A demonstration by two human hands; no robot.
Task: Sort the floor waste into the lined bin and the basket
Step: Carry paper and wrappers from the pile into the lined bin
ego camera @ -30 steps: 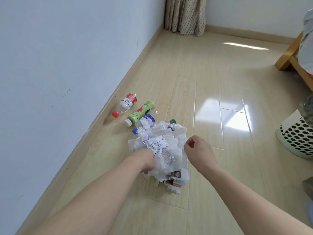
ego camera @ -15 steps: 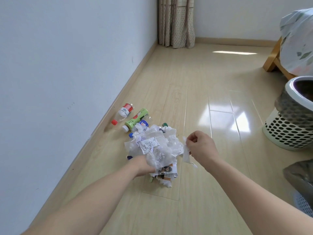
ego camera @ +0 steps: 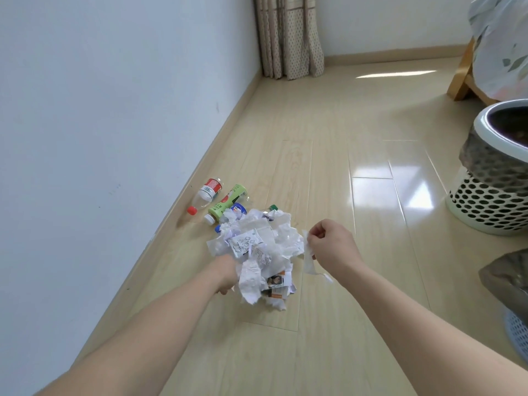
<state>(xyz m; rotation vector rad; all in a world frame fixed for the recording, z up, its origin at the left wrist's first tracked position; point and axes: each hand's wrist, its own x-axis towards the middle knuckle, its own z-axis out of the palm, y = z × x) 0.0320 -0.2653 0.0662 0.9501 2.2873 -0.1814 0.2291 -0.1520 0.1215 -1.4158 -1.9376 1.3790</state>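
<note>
Down on the floor (ego camera: 328,172) near the wall-side edge lies a pile of crumpled paper (ego camera: 257,252), white with printed scraps. The left hand (ego camera: 227,277) grips a wad of it, fingers hidden beneath. The right hand (ego camera: 333,245) pinches a torn paper strip (ego camera: 310,260). Plastic bottles (ego camera: 225,201) lie behind the pile, partly covered. The lined bin (ego camera: 497,172) is cut off at right.

A pale wood floor (ego camera: 328,172) fills most of the view. A white wall (ego camera: 100,110) with a skirting board runs from 7 o'clock to 12. A dotted beige curtain (ego camera: 288,35) hangs at 12. At 2 o'clock stands a wooden frame (ego camera: 460,81) under leaf-print cloth (ego camera: 503,44).
</note>
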